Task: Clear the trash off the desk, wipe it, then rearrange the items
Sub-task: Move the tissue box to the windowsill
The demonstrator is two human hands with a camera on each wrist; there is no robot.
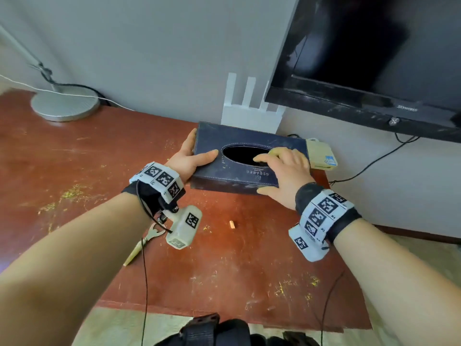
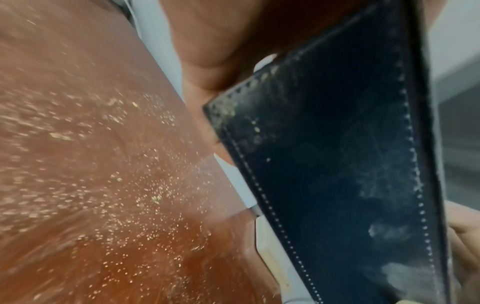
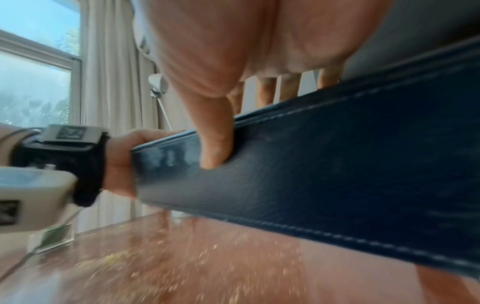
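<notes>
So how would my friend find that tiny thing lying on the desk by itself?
Start at the big black TV on the wall, then drop to the dark blue tissue box held by both hands. Just nearer than the box, on the bare red desk, lies a small orange stub, short and pale, unlike the long bottle opener further left.

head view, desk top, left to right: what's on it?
lamp base → bottle opener → small orange scrap → dark blue tissue box, gripped by both hands → small beige box.
</notes>
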